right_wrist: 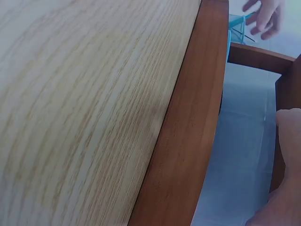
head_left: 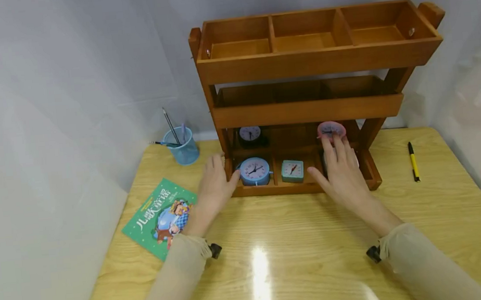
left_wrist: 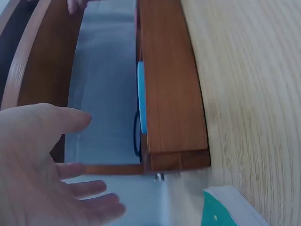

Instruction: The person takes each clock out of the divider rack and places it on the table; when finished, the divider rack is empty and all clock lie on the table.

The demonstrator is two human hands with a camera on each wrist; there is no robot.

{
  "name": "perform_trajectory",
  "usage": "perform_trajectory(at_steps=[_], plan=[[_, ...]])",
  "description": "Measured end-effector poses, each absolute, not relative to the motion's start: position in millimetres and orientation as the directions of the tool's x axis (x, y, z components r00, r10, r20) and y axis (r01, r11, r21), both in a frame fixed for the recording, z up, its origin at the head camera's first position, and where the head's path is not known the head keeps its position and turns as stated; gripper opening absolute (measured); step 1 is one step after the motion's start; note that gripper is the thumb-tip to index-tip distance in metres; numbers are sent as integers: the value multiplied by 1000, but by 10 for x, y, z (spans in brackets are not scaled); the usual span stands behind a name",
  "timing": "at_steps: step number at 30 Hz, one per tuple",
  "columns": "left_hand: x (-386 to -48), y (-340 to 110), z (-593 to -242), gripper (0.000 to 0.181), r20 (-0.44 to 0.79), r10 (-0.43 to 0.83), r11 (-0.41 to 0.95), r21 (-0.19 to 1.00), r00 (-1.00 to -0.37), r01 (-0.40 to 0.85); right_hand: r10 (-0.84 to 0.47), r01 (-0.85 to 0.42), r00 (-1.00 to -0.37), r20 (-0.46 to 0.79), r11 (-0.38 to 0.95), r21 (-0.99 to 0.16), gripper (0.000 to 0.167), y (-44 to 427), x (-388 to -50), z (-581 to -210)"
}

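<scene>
In the head view, my left hand [head_left: 215,186] is held with spread fingers at the left end of the wooden shelf, beside the blue clock [head_left: 254,170]. The left wrist view shows that hand [left_wrist: 51,174] with nothing in its fingers. My right hand [head_left: 345,173] reaches over a pale clock [head_left: 356,158] in the bottom right compartment and mostly hides it. Its fingertips overlap the pink clock [head_left: 331,129] behind; contact cannot be told. A teal square clock [head_left: 292,170] sits in the middle, and a black clock [head_left: 249,134] stands behind the blue one.
The shelf's upper tier [head_left: 319,60] and middle tier [head_left: 306,110] overhang the clocks. At left are a blue mesh cup [head_left: 185,150] with pens and a green book [head_left: 156,221], partly under the left arm. A yellow and black pen [head_left: 413,162] lies at right.
</scene>
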State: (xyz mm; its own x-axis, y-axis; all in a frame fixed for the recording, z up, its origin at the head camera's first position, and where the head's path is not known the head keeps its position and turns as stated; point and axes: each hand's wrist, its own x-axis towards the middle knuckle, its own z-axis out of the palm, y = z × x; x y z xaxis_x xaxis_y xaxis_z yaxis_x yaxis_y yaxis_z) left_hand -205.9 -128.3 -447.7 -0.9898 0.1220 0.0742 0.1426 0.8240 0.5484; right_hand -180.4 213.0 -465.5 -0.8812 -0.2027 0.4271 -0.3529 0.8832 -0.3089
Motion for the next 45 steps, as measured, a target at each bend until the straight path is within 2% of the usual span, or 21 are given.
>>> perform_trajectory(at_steps=[3, 7, 14, 19, 24, 31, 37, 41, 45], plan=[[-2112, -1375, -4493, 71, -17, 89, 743, 667, -996, 55, -210, -383, -866, 453, 862, -333, 89, 2128, -1815, -4668], [-2169, -1481, -4508, 73, -142, 90, 642, 765, -986, -52, -196, -397, -877, 440, 812, -429, 87, 2130, -1832, -4677], [-2263, -1588, -4554, 64, -217, 146, 561, 822, -965, -100, -151, -380, -904, 399, 712, -590, 85, 2120, -1870, -4657], [-2358, -1643, -4609, 57, -320, 177, 398, 888, -931, -230, -137, -357, -926, 352, 619, -700, 84, 2117, -1888, -4600], [-2415, -1720, -4679, 56, -401, 206, 256, 902, -893, -346, -133, -313, -949, 285, 491, -813, 84, 2119, -1920, -4554], [-2434, -1775, -4744, 58, -415, 270, 241, 903, -869, -356, -117, -222, -975, 190, 410, -885, 88, 2128, -1954, -4540], [-2436, -1778, -4780, 62, -401, 288, 234, 910, -870, -343, -100, -171, -984, 144, 356, -919, 81, 2105, -2018, -4574], [-2434, -1764, -4795, 61, -389, 271, 266, 910, -881, -320, -107, -55, -994, 24, 304, -951, 78, 2054, -2042, -4538], [-2420, -1739, -4792, 59, -371, 249, 305, 907, -894, -291, -125, 53, -988, -94, 300, -952, 83, 1985, -2098, -4496]])
